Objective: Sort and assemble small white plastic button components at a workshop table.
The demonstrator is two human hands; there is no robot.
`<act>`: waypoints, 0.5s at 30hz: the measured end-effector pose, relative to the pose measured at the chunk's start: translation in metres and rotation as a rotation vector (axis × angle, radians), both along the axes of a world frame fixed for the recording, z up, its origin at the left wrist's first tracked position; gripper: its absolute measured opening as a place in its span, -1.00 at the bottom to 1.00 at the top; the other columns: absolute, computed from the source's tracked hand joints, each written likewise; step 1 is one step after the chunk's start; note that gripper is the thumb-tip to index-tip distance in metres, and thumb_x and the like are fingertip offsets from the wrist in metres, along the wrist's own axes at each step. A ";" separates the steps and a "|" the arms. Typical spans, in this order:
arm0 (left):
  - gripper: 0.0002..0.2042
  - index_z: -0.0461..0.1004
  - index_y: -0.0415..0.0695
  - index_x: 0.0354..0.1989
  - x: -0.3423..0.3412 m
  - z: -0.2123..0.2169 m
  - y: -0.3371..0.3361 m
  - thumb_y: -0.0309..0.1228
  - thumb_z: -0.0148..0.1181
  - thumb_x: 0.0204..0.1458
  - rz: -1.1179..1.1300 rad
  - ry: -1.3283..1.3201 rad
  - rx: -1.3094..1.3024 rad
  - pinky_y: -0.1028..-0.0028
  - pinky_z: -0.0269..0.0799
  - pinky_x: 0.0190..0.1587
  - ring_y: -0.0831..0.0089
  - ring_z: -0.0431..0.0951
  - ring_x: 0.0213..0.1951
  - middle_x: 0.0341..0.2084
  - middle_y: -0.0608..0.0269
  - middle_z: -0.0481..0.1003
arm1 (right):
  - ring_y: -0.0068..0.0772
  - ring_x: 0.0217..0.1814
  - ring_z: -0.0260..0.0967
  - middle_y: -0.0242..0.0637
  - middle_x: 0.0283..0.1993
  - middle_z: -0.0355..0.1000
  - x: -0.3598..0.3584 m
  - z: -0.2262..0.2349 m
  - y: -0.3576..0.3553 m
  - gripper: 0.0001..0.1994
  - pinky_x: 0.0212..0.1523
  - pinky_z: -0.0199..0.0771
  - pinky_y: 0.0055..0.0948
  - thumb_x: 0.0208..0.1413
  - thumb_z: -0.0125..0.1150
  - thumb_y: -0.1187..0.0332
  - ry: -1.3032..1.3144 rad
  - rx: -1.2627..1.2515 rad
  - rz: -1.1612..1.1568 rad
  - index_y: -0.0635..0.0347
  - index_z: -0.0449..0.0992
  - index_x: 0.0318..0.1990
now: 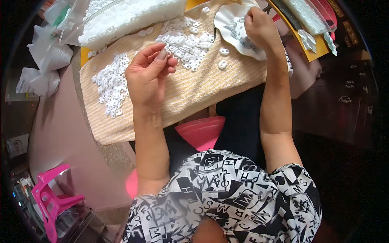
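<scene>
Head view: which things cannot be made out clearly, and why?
Head view, right hand: anything in its grip is hidden by the curled hand itself.
Head view, left hand: anything in its grip is mostly hidden by thumb and fingers.
Head view, grey pieces: too small to tell their exact shape.
Head view, clear container: its far side is cut off by the upper edge.

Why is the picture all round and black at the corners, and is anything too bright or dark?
Head view: the wide fisheye lens leaves dark corners; head view: the big white heap is so bright its pieces partly blend; head view: the dark furniture on the right sinks into shadow; head view: the left hand is well lit.
</scene>
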State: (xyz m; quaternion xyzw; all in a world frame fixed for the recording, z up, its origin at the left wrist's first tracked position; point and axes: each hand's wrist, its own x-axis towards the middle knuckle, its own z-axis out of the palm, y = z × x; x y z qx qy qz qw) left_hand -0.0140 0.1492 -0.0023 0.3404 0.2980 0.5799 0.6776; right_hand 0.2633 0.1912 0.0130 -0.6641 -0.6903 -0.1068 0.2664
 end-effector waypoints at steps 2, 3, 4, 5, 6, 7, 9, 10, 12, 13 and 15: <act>-0.84 0.40 -0.36 -0.27 0.001 0.000 0.000 -0.63 0.06 -0.06 -0.022 -0.038 0.031 0.57 0.44 -0.46 0.39 0.50 -0.44 -0.49 0.08 0.46 | -0.30 -0.52 0.30 -0.18 -0.54 0.37 -0.016 0.004 -0.004 -0.85 -0.47 0.27 -0.40 0.00 -0.03 0.42 0.346 -0.097 0.141 0.32 0.40 -0.36; -0.84 0.40 -0.36 -0.27 0.001 0.000 0.000 -0.63 0.06 -0.06 -0.021 -0.037 0.026 0.57 0.44 -0.46 0.39 0.50 -0.44 -0.49 0.08 0.46 | -0.52 -0.57 0.25 -0.33 -0.57 0.35 -0.029 0.006 -0.007 -0.87 -0.53 0.23 -0.54 0.00 0.00 0.43 0.694 -0.192 0.280 0.28 0.42 -0.34; -0.84 0.40 -0.36 -0.27 0.001 0.000 -0.001 -0.63 0.06 -0.06 -0.026 -0.035 0.034 0.57 0.44 -0.44 0.39 0.50 -0.44 -0.48 0.08 0.46 | -0.64 -0.55 0.17 -0.41 -0.55 0.31 -0.053 0.021 -0.021 -0.88 -0.53 0.17 -0.64 0.00 0.03 0.44 0.863 -0.232 0.386 0.27 0.44 -0.32; -0.84 0.40 -0.36 -0.27 0.001 0.001 -0.002 -0.63 0.07 -0.06 -0.030 -0.032 0.042 0.57 0.45 -0.43 0.39 0.51 -0.44 -0.47 0.09 0.47 | -0.76 -0.54 0.09 -0.49 -0.54 0.27 -0.075 0.034 -0.031 -0.87 -0.54 0.10 -0.74 0.00 0.05 0.46 1.032 -0.270 0.495 0.26 0.45 -0.29; -0.84 0.40 -0.36 -0.27 0.003 0.003 -0.002 -0.63 0.07 -0.06 -0.034 -0.032 0.040 0.57 0.45 -0.43 0.39 0.51 -0.44 -0.47 0.09 0.47 | -0.74 -0.54 0.09 -0.47 -0.54 0.28 -0.079 0.032 -0.029 -0.87 -0.54 0.10 -0.74 0.01 0.05 0.46 1.082 -0.309 0.611 0.28 0.46 -0.29; -0.84 0.40 -0.36 -0.27 0.003 0.005 -0.003 -0.63 0.07 -0.07 -0.031 -0.022 0.039 0.57 0.46 -0.42 0.40 0.51 -0.44 -0.47 0.09 0.47 | -0.73 -0.55 0.10 -0.45 -0.54 0.29 -0.083 0.027 -0.028 -0.87 -0.54 0.11 -0.74 0.02 0.05 0.46 1.129 -0.348 0.731 0.30 0.46 -0.29; -0.84 0.40 -0.36 -0.27 0.004 0.006 -0.005 -0.63 0.08 -0.07 -0.028 -0.014 0.037 0.56 0.47 -0.41 0.40 0.51 -0.44 -0.47 0.09 0.47 | -0.69 -0.55 0.18 -0.43 -0.55 0.32 -0.094 0.020 -0.030 -0.87 -0.54 0.16 -0.73 -0.03 0.09 0.47 1.323 -0.440 0.793 0.31 0.48 -0.31; -0.84 0.40 -0.36 -0.28 0.004 0.007 -0.005 -0.63 0.08 -0.07 -0.033 -0.020 0.054 0.56 0.47 -0.40 0.40 0.52 -0.44 -0.47 0.09 0.47 | -0.68 -0.56 0.23 -0.42 -0.57 0.35 -0.100 0.020 -0.031 -0.88 -0.55 0.21 -0.73 -0.07 0.11 0.48 1.433 -0.472 0.784 0.31 0.50 -0.36; -0.84 0.41 -0.36 -0.28 0.004 0.009 -0.007 -0.64 0.07 -0.08 -0.035 -0.025 0.071 0.55 0.48 -0.40 0.39 0.52 -0.44 -0.47 0.09 0.47 | -0.65 -0.53 0.28 -0.38 -0.53 0.38 -0.106 0.017 -0.031 -0.89 -0.51 0.28 -0.72 -0.06 0.13 0.47 1.487 -0.501 0.791 0.31 0.49 -0.36; -0.85 0.41 -0.36 -0.29 0.006 0.009 -0.008 -0.64 0.07 -0.08 -0.038 -0.036 0.071 0.55 0.48 -0.40 0.39 0.52 -0.44 -0.47 0.08 0.47 | -0.62 -0.50 0.31 -0.36 -0.50 0.40 -0.109 0.017 -0.032 -0.88 -0.48 0.32 -0.69 -0.05 0.14 0.46 1.587 -0.535 0.743 0.30 0.48 -0.35; -0.85 0.41 -0.36 -0.29 0.007 0.009 -0.008 -0.65 0.06 -0.07 -0.040 -0.048 0.073 0.55 0.48 -0.41 0.39 0.52 -0.45 -0.47 0.08 0.47 | -0.59 -0.47 0.34 -0.33 -0.47 0.42 -0.112 0.014 -0.032 -0.88 -0.44 0.37 -0.66 -0.05 0.16 0.45 1.685 -0.570 0.693 0.29 0.48 -0.35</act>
